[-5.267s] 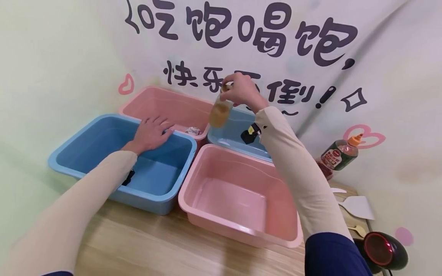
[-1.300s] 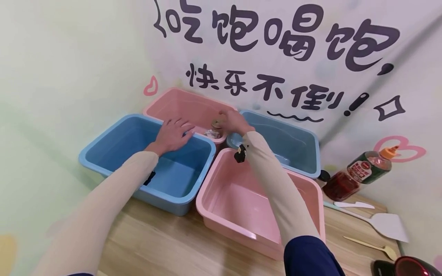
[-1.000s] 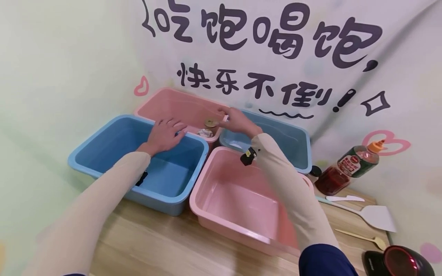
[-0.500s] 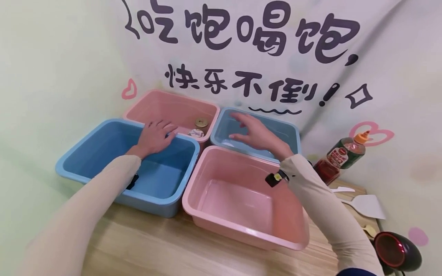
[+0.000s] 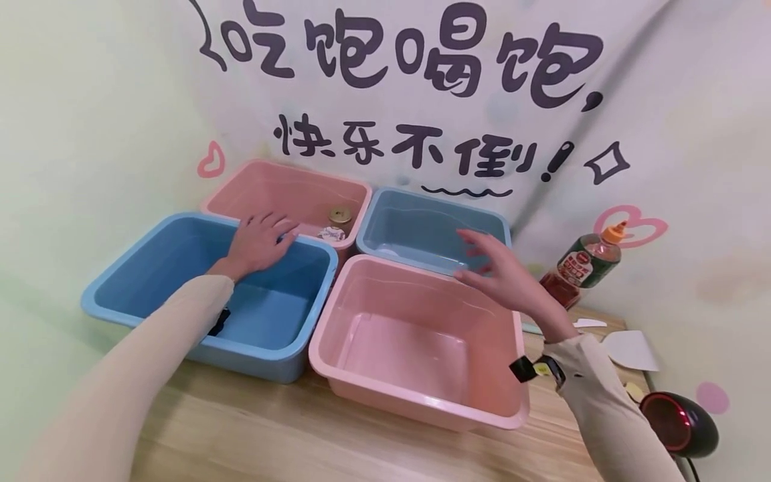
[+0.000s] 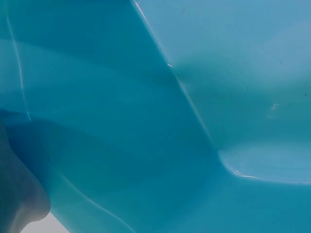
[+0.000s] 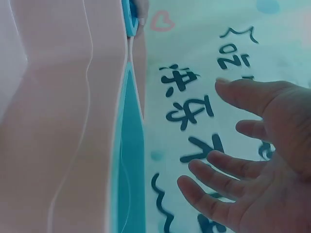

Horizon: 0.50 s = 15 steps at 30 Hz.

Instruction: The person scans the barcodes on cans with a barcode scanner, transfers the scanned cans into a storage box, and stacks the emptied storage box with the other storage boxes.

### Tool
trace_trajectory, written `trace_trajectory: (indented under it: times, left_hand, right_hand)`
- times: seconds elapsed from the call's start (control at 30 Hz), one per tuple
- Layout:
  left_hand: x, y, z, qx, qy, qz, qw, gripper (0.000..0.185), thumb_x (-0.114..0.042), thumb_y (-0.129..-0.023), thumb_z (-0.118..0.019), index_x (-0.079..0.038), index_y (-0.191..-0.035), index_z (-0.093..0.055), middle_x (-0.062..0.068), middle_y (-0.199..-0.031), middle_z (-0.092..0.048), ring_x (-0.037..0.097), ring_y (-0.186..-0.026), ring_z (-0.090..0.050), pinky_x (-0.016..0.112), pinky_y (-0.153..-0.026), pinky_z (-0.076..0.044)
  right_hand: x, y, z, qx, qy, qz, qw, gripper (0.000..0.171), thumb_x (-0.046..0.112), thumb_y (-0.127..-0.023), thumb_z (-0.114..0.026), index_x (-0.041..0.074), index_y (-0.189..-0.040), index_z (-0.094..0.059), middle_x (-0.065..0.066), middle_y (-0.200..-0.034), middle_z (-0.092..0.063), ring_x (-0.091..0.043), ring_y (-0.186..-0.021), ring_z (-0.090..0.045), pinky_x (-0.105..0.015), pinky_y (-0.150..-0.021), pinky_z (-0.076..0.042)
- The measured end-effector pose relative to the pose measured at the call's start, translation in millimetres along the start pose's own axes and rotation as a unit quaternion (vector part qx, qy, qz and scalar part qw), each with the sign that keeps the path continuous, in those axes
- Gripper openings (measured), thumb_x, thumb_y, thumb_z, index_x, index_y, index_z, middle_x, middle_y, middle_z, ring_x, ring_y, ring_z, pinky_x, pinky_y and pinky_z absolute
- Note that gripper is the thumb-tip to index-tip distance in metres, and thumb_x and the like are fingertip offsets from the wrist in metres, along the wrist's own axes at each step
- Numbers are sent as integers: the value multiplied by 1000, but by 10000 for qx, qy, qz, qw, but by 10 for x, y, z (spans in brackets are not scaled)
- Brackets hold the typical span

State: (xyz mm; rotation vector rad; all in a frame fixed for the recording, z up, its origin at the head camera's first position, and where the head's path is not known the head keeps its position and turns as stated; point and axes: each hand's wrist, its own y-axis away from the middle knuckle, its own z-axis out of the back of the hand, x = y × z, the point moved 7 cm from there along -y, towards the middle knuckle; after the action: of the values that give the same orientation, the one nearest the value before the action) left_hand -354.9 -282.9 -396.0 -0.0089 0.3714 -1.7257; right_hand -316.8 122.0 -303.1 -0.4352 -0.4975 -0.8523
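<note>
A pale wall cloth (image 5: 662, 100) printed with large dark Chinese characters and pink hearts hangs behind a light wooden table (image 5: 253, 428). Four plastic tubs stand on the table in a tight square, rims touching: a blue tub (image 5: 150, 248) at front left, a pink tub (image 5: 421, 408) at front right, a second pink tub (image 5: 265, 177) at back left and a second blue tub (image 5: 434, 201) at back right.

The left hand (image 5: 255, 242) lies flat on the far rim of the front blue tub, fingers straight and slightly spread, reaching over toward the back pink tub. The left wrist view shows only blue plastic wall up close.

The right hand (image 5: 508, 280) hovers above the far right corner of the front pink tub, holding nothing, fingers spread and relaxed; the right wrist view shows its open palm against the lettered cloth.

Inside the back pink tub, near its right front corner, stands a small jar with a gold lid (image 5: 340, 215), and just beside it lies a small white round container (image 5: 330, 233).

To the right of the tubs, a sauce bottle with an orange cap (image 5: 587, 262) leans against the wall. A white spatula (image 5: 629, 349) lies on the table near it, and a black barcode scanner with a red window (image 5: 677, 423) sits at the table's right edge.
</note>
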Motion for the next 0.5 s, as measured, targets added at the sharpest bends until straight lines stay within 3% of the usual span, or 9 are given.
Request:
trace_trajectory:
  times: [0.3,0.5]
  left_hand:
    - [-14,16,1,18,-70,-61,10000,45,-37,-104,-45,-13,-141,-57,18,-147,-52,42,-139,-41,66,-115,-26]
    - [-29,11,6,4,-21,-135,9999,46,-38,-104,-44,-13,-141,-56,19,-147,-52,43,-139,-40,67,-115,-25]
  right_hand:
    - [-376,587,-28,-364,-196,-649,9970,70,14,-89,-75,5,-150,-40,-24,-144,-49,-45,-121,-59,-55,-89,-57]
    - [-613,966,-34,-876,-334,-1183,9885,69,8,-85,-78,2,-145,-45,-25,-138,-52,-44,-117,-60,-52,-88,-58]
